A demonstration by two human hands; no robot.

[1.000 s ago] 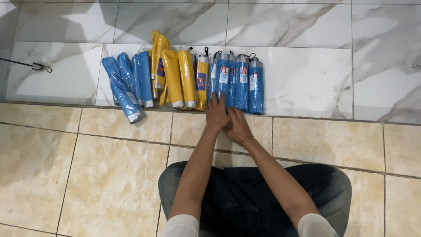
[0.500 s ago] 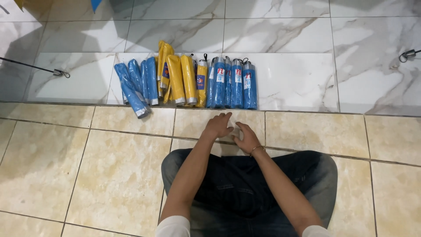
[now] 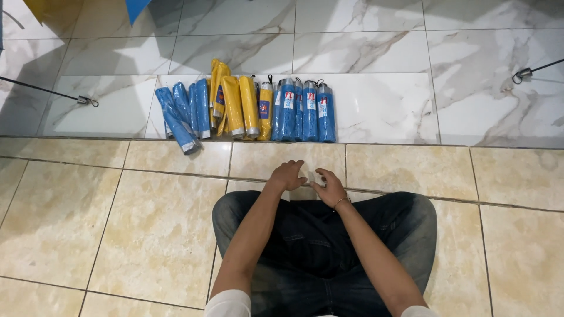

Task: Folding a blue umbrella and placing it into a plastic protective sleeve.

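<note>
Upper left of the frame: a thin dark cord with a metal hook [image 3: 87, 101] is lying across the white marble floor [image 3: 376, 105]. A yellow and a blue corner of fabric are showing at the top edge; what they belong to cannot be told.

Centre, upper half: a row of folded umbrellas in sleeves is being kept side by side along the marble strip. The blue umbrellas on the left [image 3: 183, 114] are lying slightly fanned, the yellow umbrellas [image 3: 238, 105] are touching them, and the blue umbrellas on the right [image 3: 305, 111] are lined up upright in the frame.

Change noted: against the pictures of a second and half a second ago, both hands are being drawn back from near the row toward the lap; the row itself is lying as before, untouched.

Centre, lower half: the left hand [image 3: 286, 175] is being held loosely curled, palm down, gripping nothing visible. The right hand [image 3: 330, 186] is being held part open, fingers spread, just beside the left. A small pale thing between them cannot be made out. Both hands are hovering over the beige tiles [image 3: 147, 223], near the dark jeans [image 3: 317, 246], well apart from the umbrellas.
</note>
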